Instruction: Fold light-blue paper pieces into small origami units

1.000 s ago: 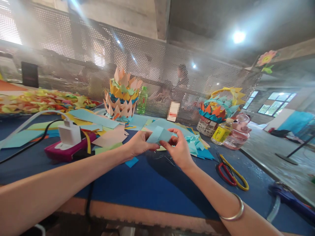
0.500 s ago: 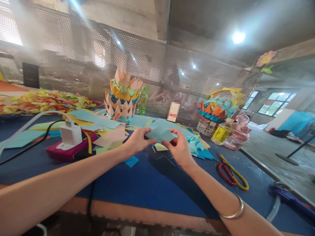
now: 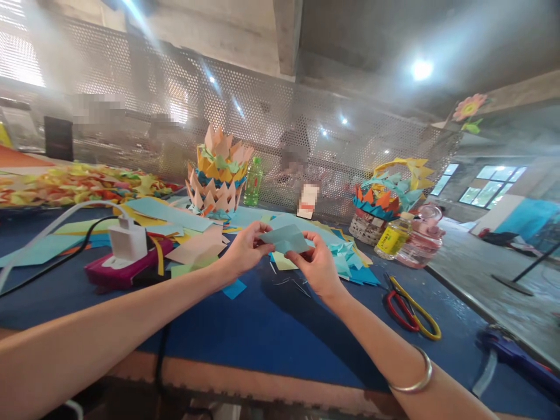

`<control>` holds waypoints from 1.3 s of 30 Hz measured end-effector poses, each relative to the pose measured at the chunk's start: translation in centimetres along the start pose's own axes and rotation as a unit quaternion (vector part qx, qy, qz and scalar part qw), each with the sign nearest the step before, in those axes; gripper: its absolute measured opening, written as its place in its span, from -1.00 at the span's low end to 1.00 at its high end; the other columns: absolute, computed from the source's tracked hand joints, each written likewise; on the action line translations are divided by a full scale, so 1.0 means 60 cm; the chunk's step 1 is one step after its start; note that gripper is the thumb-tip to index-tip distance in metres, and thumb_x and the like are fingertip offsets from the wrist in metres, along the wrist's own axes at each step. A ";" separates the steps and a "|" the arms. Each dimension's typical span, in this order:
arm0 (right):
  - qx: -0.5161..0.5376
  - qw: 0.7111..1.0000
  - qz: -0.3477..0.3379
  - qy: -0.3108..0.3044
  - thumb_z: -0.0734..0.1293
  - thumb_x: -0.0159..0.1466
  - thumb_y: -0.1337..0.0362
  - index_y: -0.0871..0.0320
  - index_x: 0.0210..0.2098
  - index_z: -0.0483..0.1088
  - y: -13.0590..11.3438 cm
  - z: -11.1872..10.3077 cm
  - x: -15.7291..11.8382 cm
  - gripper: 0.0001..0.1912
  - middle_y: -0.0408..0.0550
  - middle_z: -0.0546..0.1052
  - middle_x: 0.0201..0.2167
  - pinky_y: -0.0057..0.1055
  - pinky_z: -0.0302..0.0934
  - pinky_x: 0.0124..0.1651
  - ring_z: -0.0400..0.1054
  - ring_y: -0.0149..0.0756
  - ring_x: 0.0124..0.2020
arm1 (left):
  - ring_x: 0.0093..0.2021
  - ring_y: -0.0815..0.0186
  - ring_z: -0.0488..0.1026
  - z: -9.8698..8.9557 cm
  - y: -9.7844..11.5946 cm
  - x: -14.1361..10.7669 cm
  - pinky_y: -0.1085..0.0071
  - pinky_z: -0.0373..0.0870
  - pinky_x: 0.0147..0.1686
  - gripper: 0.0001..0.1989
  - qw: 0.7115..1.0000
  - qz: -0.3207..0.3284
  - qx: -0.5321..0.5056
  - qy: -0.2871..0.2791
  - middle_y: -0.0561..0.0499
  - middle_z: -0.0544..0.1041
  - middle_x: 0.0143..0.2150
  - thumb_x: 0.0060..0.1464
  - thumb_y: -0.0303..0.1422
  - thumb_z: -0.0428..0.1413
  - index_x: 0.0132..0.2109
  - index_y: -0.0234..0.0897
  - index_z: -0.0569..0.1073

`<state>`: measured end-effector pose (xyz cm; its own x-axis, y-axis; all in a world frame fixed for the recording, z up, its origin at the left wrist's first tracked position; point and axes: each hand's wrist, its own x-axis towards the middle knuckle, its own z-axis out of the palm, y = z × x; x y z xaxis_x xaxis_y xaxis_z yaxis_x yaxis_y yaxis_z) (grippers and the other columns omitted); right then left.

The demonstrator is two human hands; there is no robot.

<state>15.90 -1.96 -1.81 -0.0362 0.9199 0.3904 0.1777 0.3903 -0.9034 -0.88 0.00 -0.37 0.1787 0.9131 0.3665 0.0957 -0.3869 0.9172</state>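
Note:
A small sheet of light blue-green paper (image 3: pixel 285 238) is held above the table between my two hands. My left hand (image 3: pixel 250 248) pinches its left end between thumb and fingers. At its right end, my right hand (image 3: pixel 315 259) grips the edge the same way. The sheet is tilted and looks slightly bent, with faint crease lines. Behind my right hand lies a cluster of folded light blue paper points (image 3: pixel 346 259). Flat sheets of light blue paper (image 3: pixel 170 214) and a peach sheet (image 3: pixel 199 245) lie beyond my left hand.
Red-and-yellow-handled scissors (image 3: pixel 413 309) lie on the blue tabletop (image 3: pixel 245 338). A purple power strip (image 3: pixel 126 265) with a white charger stands left. A tiered folded-paper piece (image 3: pixel 219 172), a paper basket (image 3: pixel 374 210), bottles (image 3: pixel 394 236) and a glue gun (image 3: pixel 516 356) stand around.
The paper between my hands has tilted and now looks darker, with its shape a little flatter. Both hands keep their pinch in nearly the same place.

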 end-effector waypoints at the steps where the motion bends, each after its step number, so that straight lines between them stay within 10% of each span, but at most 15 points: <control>1: 0.004 1.000 -0.001 -0.003 0.42 -0.01 0.16 0.12 -0.14 0.19 0.002 0.001 -0.001 -0.49 -0.16 0.47 -0.50 -0.39 0.23 -0.42 0.35 -0.32 -0.51 | -0.45 0.37 0.39 0.000 0.001 0.000 0.45 0.27 -0.39 -0.72 1.000 -0.004 -0.013 -0.003 0.13 0.43 -0.50 -0.19 -0.42 0.15 -0.25 -0.29 0.31; 10: 0.023 0.998 -0.019 -0.054 0.42 0.01 0.15 0.13 -0.11 0.20 0.009 0.012 -0.009 -0.49 -0.12 0.48 -0.40 -0.37 0.28 -0.32 0.39 -0.28 -0.39 | -0.48 0.44 0.37 -0.003 -0.006 -0.002 0.53 0.24 -0.46 -0.80 0.983 -0.121 -0.084 -0.110 0.06 0.50 -0.49 -0.19 -0.32 0.24 -0.37 -0.34 0.49; 19: -0.153 0.968 -0.197 0.039 0.14 0.21 0.42 0.09 -0.04 0.21 -0.006 -0.008 -0.008 -0.67 0.01 0.34 -0.18 -0.33 0.28 -0.20 0.28 -0.28 -0.14 | -0.43 0.28 0.52 -0.009 0.008 0.005 0.38 0.43 -0.31 -0.79 0.950 -0.219 -0.221 -0.025 -0.01 0.54 -0.49 -0.25 -0.41 0.28 -0.47 -0.35 0.38; 27: -0.340 0.874 -0.348 0.001 0.24 0.20 0.42 -0.01 -0.21 0.47 -0.012 -0.024 -0.004 -0.74 -0.04 0.32 -0.16 -0.29 0.22 -0.14 0.22 -0.28 -0.17 | -0.49 0.38 0.49 -0.010 0.010 0.002 0.47 0.41 -0.37 -0.79 0.952 -0.215 -0.211 -0.063 0.08 0.49 -0.54 -0.24 -0.39 0.28 -0.45 -0.34 0.40; 39: -0.319 0.892 -0.320 0.005 0.30 0.20 0.25 0.03 -0.25 0.48 -0.010 -0.015 -0.005 -0.85 -0.05 0.37 -0.25 -0.31 0.20 -0.11 0.24 -0.29 -0.19 | -0.45 0.41 0.45 -0.009 0.004 -0.001 0.46 0.39 -0.34 -0.77 0.964 -0.187 -0.179 -0.063 0.08 0.50 -0.49 -0.26 -0.32 0.30 -0.46 -0.35 0.44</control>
<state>16.71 -2.51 -1.19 -0.3229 0.5153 0.7938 0.6478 0.7318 -0.2115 -1.37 -0.05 -0.10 0.3179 0.9481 -0.0010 -0.1644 0.0561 0.9848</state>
